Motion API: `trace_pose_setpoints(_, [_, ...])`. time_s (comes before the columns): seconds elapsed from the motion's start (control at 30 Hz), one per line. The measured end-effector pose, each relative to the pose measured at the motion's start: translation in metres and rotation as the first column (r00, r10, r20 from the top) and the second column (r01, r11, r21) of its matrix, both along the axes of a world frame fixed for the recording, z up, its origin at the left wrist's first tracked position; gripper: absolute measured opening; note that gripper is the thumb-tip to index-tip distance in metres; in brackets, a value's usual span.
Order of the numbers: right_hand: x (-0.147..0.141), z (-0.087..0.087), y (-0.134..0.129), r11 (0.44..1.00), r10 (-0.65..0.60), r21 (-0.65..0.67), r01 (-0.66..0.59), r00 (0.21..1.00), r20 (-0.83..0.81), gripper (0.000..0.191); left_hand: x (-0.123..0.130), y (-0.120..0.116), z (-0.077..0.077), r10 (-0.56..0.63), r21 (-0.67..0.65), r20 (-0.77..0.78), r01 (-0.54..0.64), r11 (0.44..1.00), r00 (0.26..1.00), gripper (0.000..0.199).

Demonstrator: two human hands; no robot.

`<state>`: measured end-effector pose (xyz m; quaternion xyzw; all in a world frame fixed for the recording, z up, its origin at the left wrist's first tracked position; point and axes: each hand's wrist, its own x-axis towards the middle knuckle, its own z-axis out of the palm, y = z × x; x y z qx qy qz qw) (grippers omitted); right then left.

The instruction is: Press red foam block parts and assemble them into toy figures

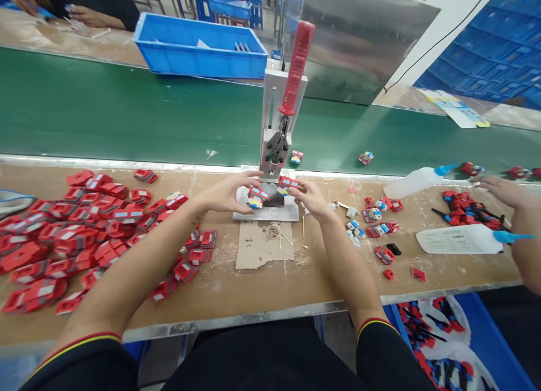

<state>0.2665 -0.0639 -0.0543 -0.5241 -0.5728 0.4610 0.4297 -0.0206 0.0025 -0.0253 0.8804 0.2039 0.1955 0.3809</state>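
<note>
Head view: my left hand has its thumb and fingers closed around a red-and-yellow toy piece, gripping it by its edges just in front of the press. My right hand pinches a red toy piece between thumb and fingertips, a little higher and to the right of the first one, the two pieces apart.

Between and behind them I have the metal press, its red handle pointing up and its base plate lying under my hands. Nearer me, a torn cardboard scrap sits against that plate, with a ring and thin sticks on it.

Left of my left forearm spreads a big heap of red parts. Right of my right forearm lie small assembled pieces, then two white bottles on their sides with blue nozzles. A co-worker's hand reaches in near a red-and-black pile.

Beyond the press runs a green belt carrying a few finished-looking pieces. Farther off stands a blue bin, and another person's hands are busy to its left.
</note>
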Motion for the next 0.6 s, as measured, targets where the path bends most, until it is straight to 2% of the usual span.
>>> trace_pose_setpoints(0.07, [0.013, 0.001, -0.014, 0.999, -0.003, -0.041, 0.001, 0.998, -0.062, 0.055, -0.003, -0.004, 0.002, 0.051, -0.115, 0.058, -0.044, 0.992, 0.997, 0.051])
trace_pose_setpoints(0.17, [0.026, 0.003, -0.03, 0.995, -0.019, -0.097, 0.001, 0.983, -0.182, 0.064, -0.004, -0.007, -0.001, 0.146, -0.304, 0.095, -0.111, 0.946, 0.985, 0.051])
trace_pose_setpoints(0.27, [0.033, 0.004, -0.038, 0.991, -0.082, -0.124, 0.05, 0.959, -0.27, 0.065, -0.002, -0.005, -0.005, 0.251, -0.368, 0.105, -0.197, 0.909, 0.962, 0.053])
trace_pose_setpoints(0.37, [0.042, 0.003, -0.035, 0.985, -0.169, -0.082, 0.155, 0.963, -0.208, 0.058, 0.002, -0.002, -0.009, 0.353, -0.387, 0.141, -0.277, 0.88, 0.925, 0.059])
trace_pose_setpoints(0.47, [0.052, 0.005, -0.011, 0.975, -0.22, -0.04, 0.217, 0.971, -0.096, 0.047, 0.005, -0.001, -0.011, 0.444, -0.419, 0.177, -0.341, 0.842, 0.879, 0.065])
trace_pose_setpoints(0.6, [0.05, 0.014, 0.057, 0.965, -0.262, 0.017, 0.263, 0.95, 0.168, 0.022, 0.008, -0.005, -0.015, 0.517, -0.476, 0.178, -0.387, 0.79, 0.837, 0.062])
